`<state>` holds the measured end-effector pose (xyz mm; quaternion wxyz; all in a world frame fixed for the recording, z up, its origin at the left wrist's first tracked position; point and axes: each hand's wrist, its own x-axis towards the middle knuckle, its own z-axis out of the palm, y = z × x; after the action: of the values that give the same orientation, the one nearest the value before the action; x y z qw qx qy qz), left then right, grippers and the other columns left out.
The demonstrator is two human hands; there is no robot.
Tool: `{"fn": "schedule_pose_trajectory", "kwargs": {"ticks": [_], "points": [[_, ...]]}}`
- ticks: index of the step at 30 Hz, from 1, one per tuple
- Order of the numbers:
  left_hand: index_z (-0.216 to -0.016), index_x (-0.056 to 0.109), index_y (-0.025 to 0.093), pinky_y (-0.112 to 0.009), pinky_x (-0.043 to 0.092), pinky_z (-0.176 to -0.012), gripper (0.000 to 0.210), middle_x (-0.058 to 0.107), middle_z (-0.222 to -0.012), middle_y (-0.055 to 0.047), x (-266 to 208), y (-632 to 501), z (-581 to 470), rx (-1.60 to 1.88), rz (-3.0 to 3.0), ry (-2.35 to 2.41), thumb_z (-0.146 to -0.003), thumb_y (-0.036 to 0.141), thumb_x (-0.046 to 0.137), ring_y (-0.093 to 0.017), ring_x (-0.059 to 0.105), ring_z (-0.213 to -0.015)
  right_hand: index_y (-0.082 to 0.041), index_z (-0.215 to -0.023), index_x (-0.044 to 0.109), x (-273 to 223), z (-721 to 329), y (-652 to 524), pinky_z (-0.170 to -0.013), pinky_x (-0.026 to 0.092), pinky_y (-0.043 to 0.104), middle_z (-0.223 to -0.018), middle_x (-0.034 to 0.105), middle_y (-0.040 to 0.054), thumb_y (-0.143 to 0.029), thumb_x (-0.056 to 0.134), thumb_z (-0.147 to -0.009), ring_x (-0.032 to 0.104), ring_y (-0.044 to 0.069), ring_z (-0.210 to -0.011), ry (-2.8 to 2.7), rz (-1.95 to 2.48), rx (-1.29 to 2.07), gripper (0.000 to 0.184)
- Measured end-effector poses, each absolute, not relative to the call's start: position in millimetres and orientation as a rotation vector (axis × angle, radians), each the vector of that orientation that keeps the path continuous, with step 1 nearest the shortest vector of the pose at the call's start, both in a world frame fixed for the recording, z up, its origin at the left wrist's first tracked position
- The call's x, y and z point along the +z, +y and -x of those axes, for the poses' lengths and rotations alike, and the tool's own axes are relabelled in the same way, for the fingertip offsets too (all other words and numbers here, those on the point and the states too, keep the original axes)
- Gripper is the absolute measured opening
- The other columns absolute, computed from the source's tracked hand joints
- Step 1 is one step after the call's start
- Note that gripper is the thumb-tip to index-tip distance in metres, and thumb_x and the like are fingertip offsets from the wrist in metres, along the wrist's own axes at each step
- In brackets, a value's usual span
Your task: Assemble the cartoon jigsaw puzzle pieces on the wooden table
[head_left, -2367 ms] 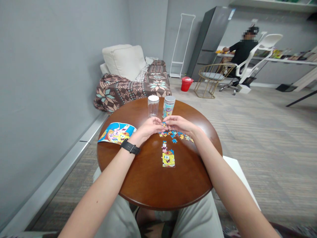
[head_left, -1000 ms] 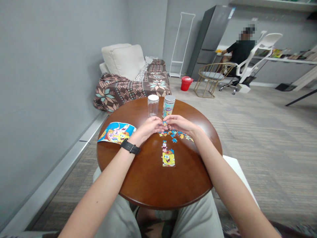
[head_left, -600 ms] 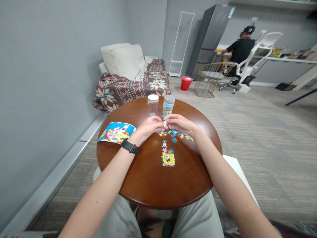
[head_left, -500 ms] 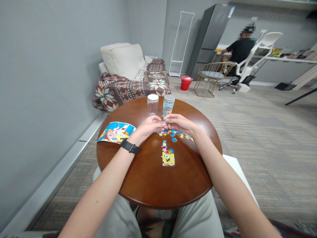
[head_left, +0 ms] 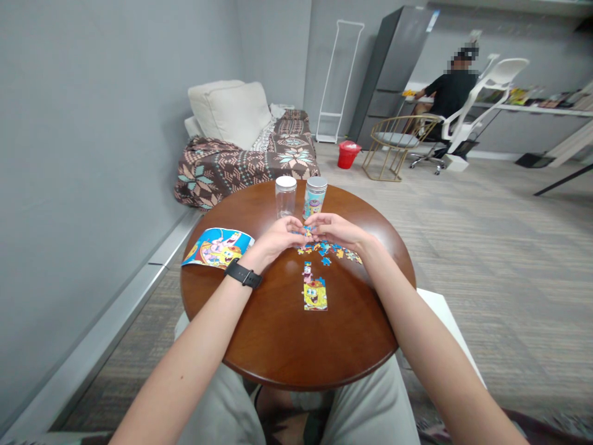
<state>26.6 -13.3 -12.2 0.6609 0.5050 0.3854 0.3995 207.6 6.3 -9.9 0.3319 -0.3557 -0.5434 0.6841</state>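
Our left hand [head_left: 281,235] and right hand [head_left: 340,229], grip narrow, hold a small blue-and-orange jigsaw piece [head_left: 308,232] over the round brown wooden counter [head_left: 278,337].

The left hand [head_left: 280,235] and right hand [head_left: 340,230] are both bare, and so are the slim forearms, as far as I can see them. Round the left wrist sits a flat black band [head_left: 243,274], like a watch strap, with a small metal buckle [head_left: 246,277]. A tiny round spot [head_left: 182,377] marks the left forearm. The legwear [head_left: 370,408] is pale grey-green, loose and softly creased (its length I can't make out from here).
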Motion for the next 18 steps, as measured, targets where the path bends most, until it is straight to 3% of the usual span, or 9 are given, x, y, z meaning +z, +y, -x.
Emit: {"fn": "schedule_pose_trajectory", "kwargs": {"ticks": [7,13,18], "points": [[-0.079,0.046,0.015,-0.022,0.044,-0.059,0.035,0.061,-0.066,0.004,-13.0,-13.5,-26.9,0.906,-1.15,0.869,-0.059,0.0,0.071,-0.009,0.061,-0.057,-0.014,-0.086,0.066,-7.4,-207.0,4.1,-0.059,0.044,0.02,-0.068,0.064,-0.0016,-0.014,0.073,-0.062,0.054,0.006,-0.058,-1.419,0.929,1.805,0.025],[-0.077,0.045,0.015,-0.025,0.049,-0.067,0.023,0.064,-0.065,-0.001,-9.0,-13.5,-29.4,0.909,-1.067,0.894,-0.071,0.005,0.066,-0.012,0.065,-0.064,-0.013,-0.093,0.068,-7.5,-208.3,5.0,-0.061,0.044,0.02,-0.068,0.064,-0.0011,-0.019,0.074,-0.066,0.054,0.006,-0.06,-1.441,0.929,1.829,0.028],[-0.074,0.047,0.014,-0.024,0.048,-0.061,0.017,0.061,-0.061,0.0,-2.5,-15.4,-29.9,0.904,-1.054,0.961,-0.076,0.003,0.059,-0.012,0.064,-0.061,-0.014,-0.089,0.067,-9.3,-209.2,6.3,-0.06,0.043,0.02,-0.067,0.063,-0.0019,-0.021,0.075,-0.066,0.052,0.006,-0.058,-1.442,0.944,1.829,0.025]]}}
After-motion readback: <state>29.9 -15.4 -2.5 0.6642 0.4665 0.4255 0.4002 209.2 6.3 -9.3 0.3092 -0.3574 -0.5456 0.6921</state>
